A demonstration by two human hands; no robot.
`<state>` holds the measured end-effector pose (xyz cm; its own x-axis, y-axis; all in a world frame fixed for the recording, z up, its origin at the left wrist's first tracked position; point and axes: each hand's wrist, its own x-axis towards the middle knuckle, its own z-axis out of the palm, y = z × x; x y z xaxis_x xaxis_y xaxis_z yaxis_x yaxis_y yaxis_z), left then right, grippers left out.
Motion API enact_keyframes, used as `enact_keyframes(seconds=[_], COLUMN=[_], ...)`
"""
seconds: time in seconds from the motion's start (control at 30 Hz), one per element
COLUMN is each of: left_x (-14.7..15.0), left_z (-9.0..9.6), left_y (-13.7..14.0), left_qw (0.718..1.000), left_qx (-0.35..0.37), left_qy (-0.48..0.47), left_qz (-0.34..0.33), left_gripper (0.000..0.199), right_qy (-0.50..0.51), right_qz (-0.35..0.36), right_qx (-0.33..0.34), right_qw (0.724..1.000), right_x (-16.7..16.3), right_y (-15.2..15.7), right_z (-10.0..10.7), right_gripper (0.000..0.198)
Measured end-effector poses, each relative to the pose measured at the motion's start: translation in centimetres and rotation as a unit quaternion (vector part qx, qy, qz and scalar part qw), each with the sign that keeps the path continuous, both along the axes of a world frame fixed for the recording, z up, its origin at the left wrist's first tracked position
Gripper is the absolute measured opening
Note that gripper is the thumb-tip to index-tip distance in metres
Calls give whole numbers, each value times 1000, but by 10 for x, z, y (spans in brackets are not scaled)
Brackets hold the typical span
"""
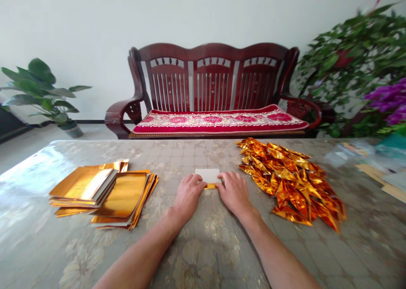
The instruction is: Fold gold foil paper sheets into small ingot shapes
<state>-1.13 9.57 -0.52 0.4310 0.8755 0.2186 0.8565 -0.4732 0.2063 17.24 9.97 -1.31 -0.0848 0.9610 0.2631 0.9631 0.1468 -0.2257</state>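
Observation:
A sheet of gold foil paper (207, 175) lies white side up at the middle of the table, its near edge folded over into a narrow gold strip. My left hand (189, 192) grips the left end of that fold, thumb and fingers closed on it. At the right end my right hand (234, 192) pinches the same fold. Both hands rest low against the tabletop. To the left sit stacks of flat gold foil sheets (123, 196). A heap of folded, pointed gold foil pieces (288, 175) spreads out on the right.
The table (203, 255) has a patterned, glossy cover. At its far right are clear plastic bags (350, 153) and tan card pieces (374, 175). Beyond stands a dark red wooden bench (212, 86) with a floral cushion (218, 120). Potted plants (44, 90) flank it.

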Motion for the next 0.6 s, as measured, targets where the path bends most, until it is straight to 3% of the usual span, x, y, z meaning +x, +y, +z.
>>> enact_keyframes(seconds=[0.07, 0.27, 0.4, 0.6], left_x=[5, 18, 24, 24], left_z=[-1, 2, -2, -17], left_y=[-5, -20, -27, -36], left_qw=[999, 996, 994, 987], left_qx=[-16, -28, -16, 35], left_qy=[26, 87, 107, 145], left_qz=[-37, -19, -9, 58], left_gripper=[20, 26, 31, 44], right_qy=[-10, -16, -21, -30], right_qz=[-16, -22, -32, -31], right_qx=[7, 27, 15, 13], right_qw=[1000, 999, 999, 999], right_x=[-3, -13, -15, -6], right_y=[-1, 1, 4, 7], right_z=[-2, -8, -11, -18], right_gripper=[26, 55, 57, 49])
